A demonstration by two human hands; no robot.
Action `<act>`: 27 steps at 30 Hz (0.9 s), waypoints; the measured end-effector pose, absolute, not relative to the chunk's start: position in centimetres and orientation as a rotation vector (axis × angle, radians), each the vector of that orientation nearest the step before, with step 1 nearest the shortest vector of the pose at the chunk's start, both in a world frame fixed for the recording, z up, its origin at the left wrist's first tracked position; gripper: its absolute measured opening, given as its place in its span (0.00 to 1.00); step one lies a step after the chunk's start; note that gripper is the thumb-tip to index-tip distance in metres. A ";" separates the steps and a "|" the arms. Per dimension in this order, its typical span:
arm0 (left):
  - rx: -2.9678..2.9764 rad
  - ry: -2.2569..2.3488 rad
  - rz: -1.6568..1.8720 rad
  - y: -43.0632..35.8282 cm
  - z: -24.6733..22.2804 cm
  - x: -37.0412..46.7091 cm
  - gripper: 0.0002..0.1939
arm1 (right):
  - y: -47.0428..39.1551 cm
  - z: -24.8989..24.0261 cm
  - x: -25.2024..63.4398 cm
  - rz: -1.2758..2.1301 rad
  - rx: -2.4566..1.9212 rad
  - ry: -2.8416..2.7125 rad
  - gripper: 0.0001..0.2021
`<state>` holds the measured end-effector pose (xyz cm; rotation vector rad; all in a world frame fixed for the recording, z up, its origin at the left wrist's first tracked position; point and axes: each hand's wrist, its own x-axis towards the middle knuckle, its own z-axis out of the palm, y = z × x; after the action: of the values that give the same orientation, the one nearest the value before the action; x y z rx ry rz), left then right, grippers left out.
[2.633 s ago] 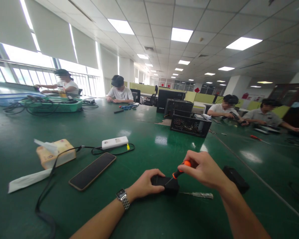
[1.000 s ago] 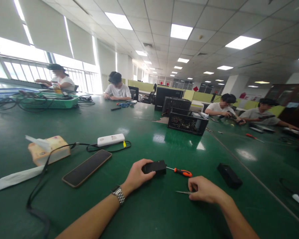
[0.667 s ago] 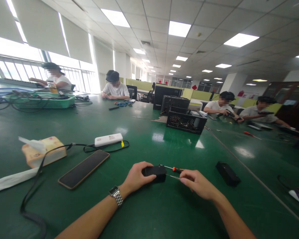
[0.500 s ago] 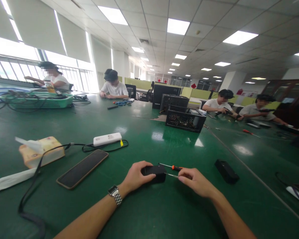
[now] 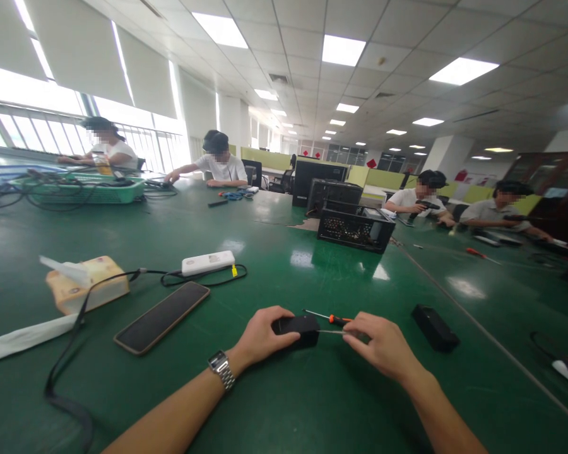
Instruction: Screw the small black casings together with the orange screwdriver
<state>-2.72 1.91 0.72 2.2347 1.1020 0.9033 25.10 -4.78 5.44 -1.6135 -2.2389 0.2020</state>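
Note:
My left hand (image 5: pixel 268 337) wraps round a small black box-shaped device (image 5: pixel 305 329) on the green table, thumb on its near side. In my right hand (image 5: pixel 381 343), thumb and fingers pinch a thin metal tool (image 5: pixel 331 331), perhaps tweezers. Its tip reaches the right end of the black device; whether it goes inside is too small to tell. Just behind lies a screwdriver (image 5: pixel 334 318) with an orange and black handle, partly covered by my right hand. Farther right rests a second black box-shaped device (image 5: pixel 435 328).
On the left are a phone (image 5: pixel 162 317), a tissue pack (image 5: pixel 92 284), a white power strip (image 5: pixel 208 262) and its black cable. Beyond stand an open black computer case (image 5: pixel 357 226) and a green basket of cables (image 5: pixel 78 189). Several people sit around the table; another screwdriver (image 5: pixel 483 255) lies right.
The view has shifted slightly. My right hand has turned and drawn a little to the right with the metal tool. My left hand keeps its hold. A person at the back has stretched an arm out.

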 end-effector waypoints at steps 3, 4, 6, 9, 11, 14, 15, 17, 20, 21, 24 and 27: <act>2.243 1.094 0.900 1.9 0.6 -2.7 0.16 | -5.1 5.6 24.7 0.007 -1.652 -2.276 0.10; 2.243 1.094 0.902 1.9 0.6 -2.7 0.16 | -5.2 5.6 24.6 -0.046 -1.662 -2.278 0.10; 2.238 1.103 0.908 2.0 0.6 -2.7 0.16 | -5.4 5.4 24.2 -0.103 -1.683 -2.256 0.10; 2.222 1.132 0.913 2.0 0.6 -2.7 0.16 | -5.6 5.2 23.9 -0.039 -1.732 -2.202 0.12; 2.218 1.142 0.913 2.0 0.6 -2.7 0.16 | -5.6 5.2 24.0 0.062 -1.750 -2.182 0.13; 2.232 1.124 0.915 2.0 0.5 -2.7 0.16 | -5.2 5.1 24.8 0.256 -1.740 -2.150 0.17; 2.242 1.111 0.916 2.1 0.5 -2.8 0.16 | -5.0 5.0 25.2 0.332 -1.723 -2.137 0.18; 2.262 1.072 0.915 2.0 0.5 -2.8 0.16 | -4.5 4.9 25.9 0.479 -1.676 -2.112 0.20; 2.282 0.990 0.910 2.0 0.7 -2.9 0.16 | -4.2 4.7 26.4 0.641 -1.619 -2.087 0.20; 2.285 0.964 0.912 2.0 0.7 -2.9 0.17 | -4.2 4.7 26.4 0.674 -1.612 -2.080 0.20; 2.284 0.919 0.910 1.9 1.0 -3.0 0.17 | -4.3 4.8 26.1 0.707 -1.608 -2.073 0.20; 2.265 0.908 0.892 1.9 1.2 -3.1 0.18 | -4.4 4.9 25.9 0.710 -1.607 -2.074 0.20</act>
<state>-3.11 1.90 1.22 2.2648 0.9080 0.8917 25.86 -4.38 4.88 -1.6068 -2.0741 0.7100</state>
